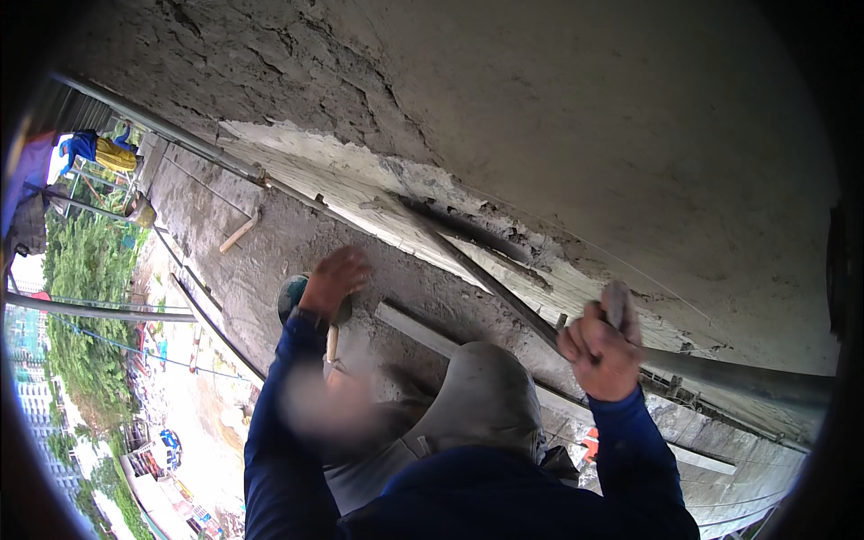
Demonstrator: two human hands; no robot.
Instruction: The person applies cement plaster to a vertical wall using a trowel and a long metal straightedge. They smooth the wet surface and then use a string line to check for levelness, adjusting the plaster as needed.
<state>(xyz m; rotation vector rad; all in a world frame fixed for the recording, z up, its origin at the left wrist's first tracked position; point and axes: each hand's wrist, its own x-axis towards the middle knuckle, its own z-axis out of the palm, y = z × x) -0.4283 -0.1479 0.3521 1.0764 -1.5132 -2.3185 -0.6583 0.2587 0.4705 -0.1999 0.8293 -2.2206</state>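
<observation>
Your right hand [601, 346] is closed around the handle of a long dark trowel [477, 270] laid against the wet plaster wall [585, 117], while your left hand [333, 281] presses flat on a round green float [290, 292] lower down, beside a grey metal pipe [738, 373].

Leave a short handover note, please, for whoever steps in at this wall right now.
Own hands: neither is in view.
Co-worker in blue sleeves just ahead: one hand presses a round tool against the wall; the other hand grips a grey handle beside the metal pipe.
Done: the upper wall looks smoothly coated.
Left: the rough grey band below it appears unfinished.
</observation>
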